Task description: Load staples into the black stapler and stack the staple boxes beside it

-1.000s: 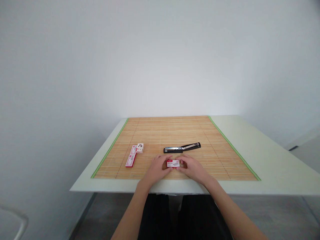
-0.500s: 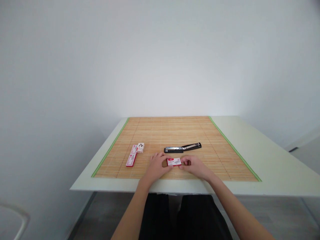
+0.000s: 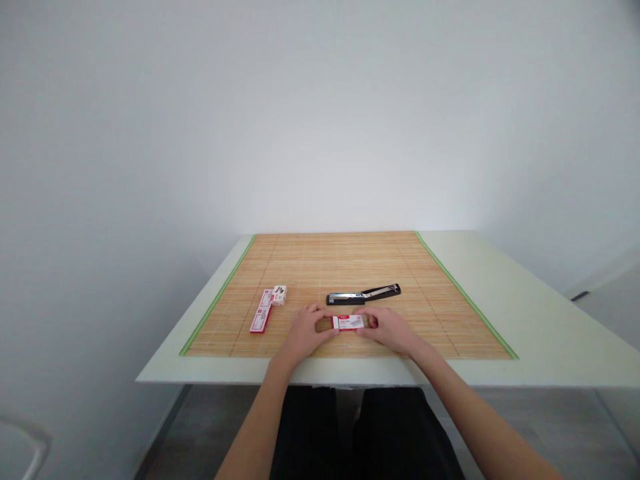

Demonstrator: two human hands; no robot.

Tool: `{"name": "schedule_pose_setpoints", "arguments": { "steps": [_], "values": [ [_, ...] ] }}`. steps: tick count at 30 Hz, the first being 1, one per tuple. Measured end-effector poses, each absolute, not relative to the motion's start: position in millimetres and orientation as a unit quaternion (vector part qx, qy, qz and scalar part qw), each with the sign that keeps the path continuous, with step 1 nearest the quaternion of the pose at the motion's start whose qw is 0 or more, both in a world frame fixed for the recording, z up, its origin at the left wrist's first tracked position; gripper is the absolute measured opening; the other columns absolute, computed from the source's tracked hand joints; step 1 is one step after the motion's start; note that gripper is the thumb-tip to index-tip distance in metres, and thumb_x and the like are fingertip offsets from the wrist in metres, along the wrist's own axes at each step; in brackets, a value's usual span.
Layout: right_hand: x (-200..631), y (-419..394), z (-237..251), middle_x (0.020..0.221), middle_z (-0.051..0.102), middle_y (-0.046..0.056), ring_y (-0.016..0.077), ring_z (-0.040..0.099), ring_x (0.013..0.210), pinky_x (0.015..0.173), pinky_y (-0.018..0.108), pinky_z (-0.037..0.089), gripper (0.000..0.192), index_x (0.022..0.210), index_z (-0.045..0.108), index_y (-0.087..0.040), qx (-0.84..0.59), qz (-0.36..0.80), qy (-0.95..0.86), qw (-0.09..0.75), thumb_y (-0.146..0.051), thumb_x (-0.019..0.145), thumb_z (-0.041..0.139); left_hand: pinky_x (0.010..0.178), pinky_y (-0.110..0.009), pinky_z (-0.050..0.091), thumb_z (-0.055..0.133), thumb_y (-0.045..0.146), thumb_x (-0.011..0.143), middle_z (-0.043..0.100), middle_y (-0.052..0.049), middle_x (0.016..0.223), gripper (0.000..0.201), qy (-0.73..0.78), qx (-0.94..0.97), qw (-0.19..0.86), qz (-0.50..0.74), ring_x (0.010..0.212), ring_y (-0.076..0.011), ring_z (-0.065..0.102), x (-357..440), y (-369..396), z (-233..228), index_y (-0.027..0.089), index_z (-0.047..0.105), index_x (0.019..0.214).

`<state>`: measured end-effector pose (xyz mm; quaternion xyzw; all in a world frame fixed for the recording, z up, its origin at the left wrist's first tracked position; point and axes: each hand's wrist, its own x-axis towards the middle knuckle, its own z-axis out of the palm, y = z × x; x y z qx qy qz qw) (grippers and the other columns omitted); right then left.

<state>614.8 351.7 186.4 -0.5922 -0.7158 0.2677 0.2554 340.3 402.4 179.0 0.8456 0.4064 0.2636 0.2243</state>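
A stapler (image 3: pixel 363 294) lay just beyond; our left hand (image 3: pixel 303 331) and right hand (image 3: pixel 391 329) together gripped a small box (image 3: pixel 348 323) between them

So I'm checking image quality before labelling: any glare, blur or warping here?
Head view: soft even light, no glare; table edges splay with wide-angle distortion; the small box between left hand and right hand is too small to read.
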Motion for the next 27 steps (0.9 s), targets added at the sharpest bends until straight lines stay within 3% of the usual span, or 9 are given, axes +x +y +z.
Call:
{"name": "schedule_pose_setpoints", "arguments": {
  "steps": [8,10,16,21,27],
  "values": [
    [629,346,199,0.072,0.060,-0.004,0.0155,0.056,0.064,0.057,0.025,0.036,0.042,0.125,0.071,-0.027,-0.603,0.232,-0.731,0.219,-0.042,0.086,0.074,0.100,-0.039,0.044,0.077,0.043,0.086,0.064,-0.004,0.113,0.033,0.404,0.842,0.222,0.279,0.111,-0.0252,0.058,338,401,176,0.028,0.072,0.114],
    [619,349,207,0.075,0.064,-0.002,0.0163,0.058,0.067,0.059,0.026,0.037,0.036,0.124,0.072,-0.029,-0.602,0.207,-0.743,0.207,-0.042,0.091,0.069,0.100,-0.039,0.044,0.077,0.043,0.086,0.064,-0.004,0.113,0.032,0.403,0.842,0.220,0.284,0.111,-0.0249,0.058,339,401,176,0.028,0.072,0.114],
    [572,372,226,0.093,0.077,0.004,0.0239,0.068,0.089,0.074,0.030,0.043,0.014,0.093,0.082,-0.030,-0.583,0.145,-0.787,0.139,-0.035,0.091,0.068,0.097,-0.039,0.044,0.078,0.044,0.085,0.063,-0.003,0.110,0.034,0.403,0.843,0.212,0.284,0.110,-0.0254,0.057,339,402,172,0.029,0.072,0.114],
    [549,390,234,0.081,0.076,0.011,0.0292,0.071,0.086,0.076,0.033,0.044,0.012,0.075,0.079,-0.021,-0.574,0.122,-0.805,0.090,-0.024,0.082,0.071,0.095,-0.039,0.044,0.079,0.043,0.084,0.064,-0.003,0.109,0.033,0.406,0.845,0.207,0.280,0.108,-0.0255,0.057,339,403,171,0.032,0.072,0.114],
    [564,385,239,0.083,0.076,0.004,0.0204,0.068,0.078,0.069,0.027,0.041,0.008,0.083,0.077,-0.024,-0.571,0.134,-0.801,0.119,-0.028,0.084,0.071,0.095,-0.039,0.044,0.079,0.043,0.084,0.064,-0.002,0.110,0.033,0.405,0.843,0.208,0.286,0.109,-0.0253,0.058,338,402,172,0.032,0.071,0.114]
  ]
}}
